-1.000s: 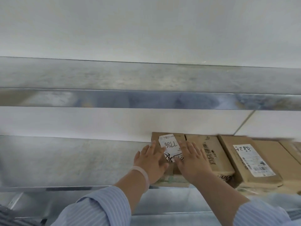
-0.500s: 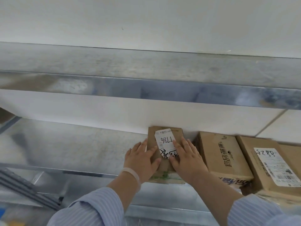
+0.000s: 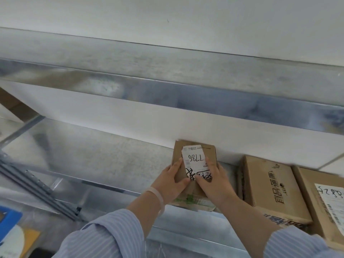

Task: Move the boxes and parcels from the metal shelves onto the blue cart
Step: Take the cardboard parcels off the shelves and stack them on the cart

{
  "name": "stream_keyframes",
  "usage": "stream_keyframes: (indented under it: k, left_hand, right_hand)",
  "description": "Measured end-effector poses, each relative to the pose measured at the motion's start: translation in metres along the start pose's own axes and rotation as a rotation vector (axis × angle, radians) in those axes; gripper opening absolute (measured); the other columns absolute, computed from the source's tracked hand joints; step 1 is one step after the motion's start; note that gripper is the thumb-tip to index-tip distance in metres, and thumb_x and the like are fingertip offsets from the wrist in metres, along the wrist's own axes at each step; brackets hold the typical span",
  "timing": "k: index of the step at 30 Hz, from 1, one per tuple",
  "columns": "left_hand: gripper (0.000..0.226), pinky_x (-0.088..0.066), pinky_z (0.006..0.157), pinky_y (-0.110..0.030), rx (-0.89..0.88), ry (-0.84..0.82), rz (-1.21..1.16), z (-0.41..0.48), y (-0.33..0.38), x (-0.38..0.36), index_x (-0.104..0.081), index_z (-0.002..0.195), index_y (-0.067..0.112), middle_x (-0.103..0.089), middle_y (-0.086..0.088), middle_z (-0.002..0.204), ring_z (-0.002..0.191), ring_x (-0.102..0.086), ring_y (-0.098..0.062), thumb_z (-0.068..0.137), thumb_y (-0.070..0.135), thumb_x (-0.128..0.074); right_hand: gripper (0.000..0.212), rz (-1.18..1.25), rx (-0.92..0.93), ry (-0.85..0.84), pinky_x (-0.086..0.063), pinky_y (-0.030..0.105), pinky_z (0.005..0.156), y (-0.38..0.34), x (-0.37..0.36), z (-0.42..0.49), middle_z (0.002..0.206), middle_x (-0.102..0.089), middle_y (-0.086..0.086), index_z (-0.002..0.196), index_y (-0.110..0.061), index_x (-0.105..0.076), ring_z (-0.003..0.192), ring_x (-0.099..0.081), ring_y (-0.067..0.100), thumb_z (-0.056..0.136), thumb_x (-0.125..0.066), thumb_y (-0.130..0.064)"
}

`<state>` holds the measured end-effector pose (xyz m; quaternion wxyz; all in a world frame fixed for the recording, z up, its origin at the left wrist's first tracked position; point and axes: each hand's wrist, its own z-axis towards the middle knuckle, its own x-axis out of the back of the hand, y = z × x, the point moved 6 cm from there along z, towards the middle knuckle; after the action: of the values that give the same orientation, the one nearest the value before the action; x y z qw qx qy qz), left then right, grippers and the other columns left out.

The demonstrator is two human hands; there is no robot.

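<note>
At metal shelf (image 3: 104, 157) edge, cardboard box (image 3: 194, 159)

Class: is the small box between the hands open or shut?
Shut: the box top lies flat, with a white label stuck on it.

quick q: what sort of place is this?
Probably a parcel storeroom or pickup depot: metal shelves, a row of cardboard boxes, and a shipping label with a handwritten number on the held box.
</note>
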<state>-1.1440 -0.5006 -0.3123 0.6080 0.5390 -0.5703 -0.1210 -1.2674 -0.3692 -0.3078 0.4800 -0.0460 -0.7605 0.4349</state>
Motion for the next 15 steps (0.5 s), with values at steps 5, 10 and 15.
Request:
stream_keyframes:
  k: [5, 10, 15]
  left_hand:
    - [0.073, -0.043, 0.103, -0.035, 0.024, 0.163, -0.052, -0.023, -0.023, 0.048, -0.015, 0.149, 0.044, -0.039, 0.005, 0.142, 0.119, -0.045, -0.015, 0.089, 0.046, -0.057]
    - [0.071, -0.044, 0.101, -0.033, 0.114, 0.407, -0.141, -0.065, -0.059, 0.115, -0.021, 0.148, 0.045, -0.041, 0.005, 0.14, 0.12, -0.046, -0.016, 0.088, 0.051, -0.058]
    - [0.069, -0.041, 0.1, -0.025, 0.189, 0.637, -0.159, -0.135, -0.102, 0.179, -0.025, 0.148, 0.042, -0.045, 0.004, 0.14, 0.119, -0.049, -0.01, 0.089, 0.042, -0.061]
  right_hand:
    - [0.077, 0.01, 0.133, -0.058, -0.032, 0.036, 0.111, -0.051, -0.032, 0.005, 0.155, -0.02, -0.004, 0.148, -0.045, -0.021, 0.138, -0.03, 0.018, 0.083, -0.061, -0.053]
    - [0.077, 0.037, 0.306, -0.17, -0.03, 0.037, 0.112, -0.129, -0.081, 0.003, 0.155, -0.017, -0.009, 0.148, -0.045, -0.022, 0.14, -0.025, 0.013, 0.082, -0.061, -0.054]
    - [0.078, 0.063, 0.469, -0.322, -0.033, 0.042, 0.112, -0.211, -0.148, -0.024, 0.156, -0.018, -0.007, 0.148, -0.042, -0.024, 0.14, -0.027, 0.014, 0.081, -0.062, -0.052]
